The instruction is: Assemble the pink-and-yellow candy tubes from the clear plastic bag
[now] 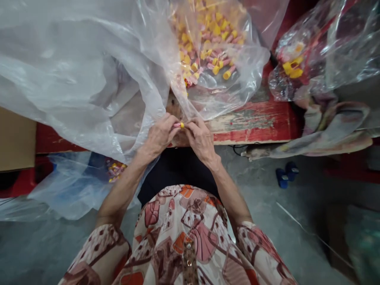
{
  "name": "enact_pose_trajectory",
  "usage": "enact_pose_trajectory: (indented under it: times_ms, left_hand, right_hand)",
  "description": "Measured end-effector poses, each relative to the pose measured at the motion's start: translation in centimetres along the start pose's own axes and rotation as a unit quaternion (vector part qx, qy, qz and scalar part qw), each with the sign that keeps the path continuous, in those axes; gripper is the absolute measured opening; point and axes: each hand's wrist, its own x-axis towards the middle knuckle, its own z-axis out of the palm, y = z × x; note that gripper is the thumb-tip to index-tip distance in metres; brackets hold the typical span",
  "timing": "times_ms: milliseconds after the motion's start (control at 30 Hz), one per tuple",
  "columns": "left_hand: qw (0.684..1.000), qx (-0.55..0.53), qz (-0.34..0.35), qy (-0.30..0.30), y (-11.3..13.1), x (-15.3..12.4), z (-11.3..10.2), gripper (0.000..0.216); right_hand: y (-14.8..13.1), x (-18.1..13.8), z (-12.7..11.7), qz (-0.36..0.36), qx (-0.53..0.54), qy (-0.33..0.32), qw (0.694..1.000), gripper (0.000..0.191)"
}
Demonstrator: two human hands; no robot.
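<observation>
Fingertips of left hand [160,134] and right hand [200,138] pinch one small pink-and-yellow plastic piece [179,125]; loosened grip could drop it floorward.

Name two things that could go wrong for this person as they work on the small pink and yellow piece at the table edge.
The small pink and yellow piece is pinched only by fingertips of the left hand and right hand beyond the red table edge; it might drop to the floor. The clear bag of pieces lies open nearby, and could spill if nudged.
</observation>
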Motion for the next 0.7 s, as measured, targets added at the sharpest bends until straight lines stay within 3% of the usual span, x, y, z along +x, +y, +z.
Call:
enact_pose_trajectory:
  times_ms: [100,200,367,433,567,700]
  left_hand:
    - [0.991,0.124,0.027,-0.051,2.2,1.7,1.1,0.016]
    - [0.982,0.167,0.055,-0.067,3.6,3.0,0.9,0.022]
    - [0.973,0.201,0.057,-0.100,3.6,2.6,-0.8,0.022]
    - [0.972,0.214,0.049,-0.084,3.2,2.0,-1.0,0.025]
    - [0.970,0.219,0.058,-0.089,3.2,1.1,-1.3,0.029]
    - [0.974,0.222,0.036,-0.027,3.8,0.5,-1.4,0.026]
  right_hand:
    - [1.2,0.3,-1.7,-0.010,-0.006,0.100,0.995,0.029]
    - [2.5,2.3,-2.9,-0.023,-0.045,0.170,0.984,0.036]
    - [4.4,9.2,-2.7,-0.034,-0.186,0.050,0.981,0.041]
    - [5.3,12.4,-2.9,-0.021,-0.183,0.066,0.981,0.044]
    - [7.3,17.8,-3.8,-0.004,-0.123,0.168,0.978,0.038]
    - [8.1,20.5,-3.3,-0.010,-0.158,0.136,0.978,0.028]
